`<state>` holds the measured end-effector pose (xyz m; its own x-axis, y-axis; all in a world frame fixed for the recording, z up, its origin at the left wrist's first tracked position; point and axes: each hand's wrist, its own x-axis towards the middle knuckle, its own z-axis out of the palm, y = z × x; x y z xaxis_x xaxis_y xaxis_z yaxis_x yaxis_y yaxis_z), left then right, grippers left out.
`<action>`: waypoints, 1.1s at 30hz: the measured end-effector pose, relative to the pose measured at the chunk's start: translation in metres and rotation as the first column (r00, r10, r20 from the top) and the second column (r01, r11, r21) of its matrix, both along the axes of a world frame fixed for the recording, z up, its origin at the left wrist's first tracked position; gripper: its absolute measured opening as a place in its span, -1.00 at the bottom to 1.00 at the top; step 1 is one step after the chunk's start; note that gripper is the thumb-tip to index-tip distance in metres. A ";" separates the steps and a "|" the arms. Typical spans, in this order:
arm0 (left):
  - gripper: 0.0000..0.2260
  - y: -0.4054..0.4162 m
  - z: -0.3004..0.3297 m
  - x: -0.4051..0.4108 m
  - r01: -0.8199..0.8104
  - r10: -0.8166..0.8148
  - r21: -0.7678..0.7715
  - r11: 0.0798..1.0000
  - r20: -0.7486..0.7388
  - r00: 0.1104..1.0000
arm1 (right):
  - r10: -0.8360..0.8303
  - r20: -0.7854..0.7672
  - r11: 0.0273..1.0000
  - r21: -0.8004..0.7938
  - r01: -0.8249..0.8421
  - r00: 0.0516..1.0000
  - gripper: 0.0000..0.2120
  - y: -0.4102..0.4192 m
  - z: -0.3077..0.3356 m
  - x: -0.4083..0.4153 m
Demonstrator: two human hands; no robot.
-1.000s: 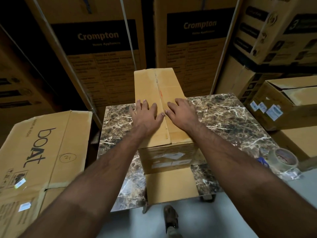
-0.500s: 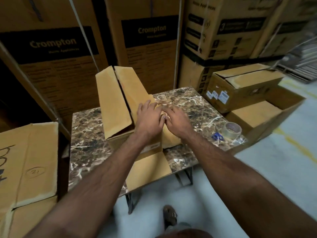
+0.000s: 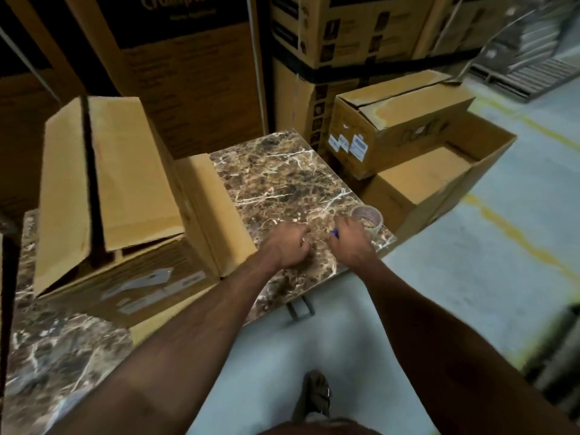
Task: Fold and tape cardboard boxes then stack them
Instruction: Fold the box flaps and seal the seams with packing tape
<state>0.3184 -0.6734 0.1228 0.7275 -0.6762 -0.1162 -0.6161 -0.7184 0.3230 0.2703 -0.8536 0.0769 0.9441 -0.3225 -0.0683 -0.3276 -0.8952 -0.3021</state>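
A storeroom walled with tall stacked printed cartons (image 3: 194, 73) closes round a brown veined marble-patterned table (image 3: 282, 180) standing on a pale grey floor (image 3: 470, 277). On that table, well to the left of both hands, sits the plain brown cardboard box (image 3: 125, 221) being worked on, its two long top flaps (image 3: 103, 183) lifted and parted with a dark gap between them, unsealed. The left hand (image 3: 287, 246) hovers low over the tabletop with its fingers curled, and I cannot tell whether they hold anything. The right hand (image 3: 350, 243) is curled round a small blue object (image 3: 334, 233), too hidden to name; just beyond its fingertips lies the roll of clear packing tape (image 3: 367, 215), near the table's corner, not yet gripped. By my judgement the box will feel light and stiff but springy at the flaps, which want pressing flat along the centre seam while tape goes on; the roll is best taken through its core. Beyond the tape, off the table, a closed labelled carton (image 3: 398, 127) rests partly on an open-topped brown carton (image 3: 445, 180).
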 end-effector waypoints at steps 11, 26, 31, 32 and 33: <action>-0.67 -0.094 -0.046 0.027 -0.053 0.056 0.018 0.998 -0.232 0.971 | -0.055 -0.218 0.977 -0.214 0.008 0.974 -0.65 -0.102 -0.048 0.030; -0.74 -0.033 0.069 0.115 -0.355 0.362 -0.127 0.926 0.039 0.931 | 0.227 0.381 0.913 0.238 -0.333 0.896 -0.68 -0.014 0.063 0.114; -0.83 0.013 0.114 0.126 -0.435 0.477 -0.223 0.872 0.193 0.858 | 0.282 0.504 0.850 0.264 -0.456 0.816 -0.70 0.036 0.098 0.144; -0.84 0.026 0.121 0.128 -0.455 0.506 -0.243 0.856 0.217 0.835 | 0.281 0.525 0.836 0.278 -0.474 0.804 -0.72 0.050 0.104 0.149; -0.86 0.040 0.127 0.129 -0.469 0.530 -0.268 0.842 0.242 0.813 | 0.284 0.543 0.820 0.289 -0.494 0.790 -0.73 0.065 0.110 0.154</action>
<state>0.4472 -0.6335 0.2495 0.9485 -0.1957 0.2490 -0.2756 -0.8975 0.3443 0.4239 -0.7883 0.1867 0.9301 0.0378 0.3653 0.2927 -0.6771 -0.6752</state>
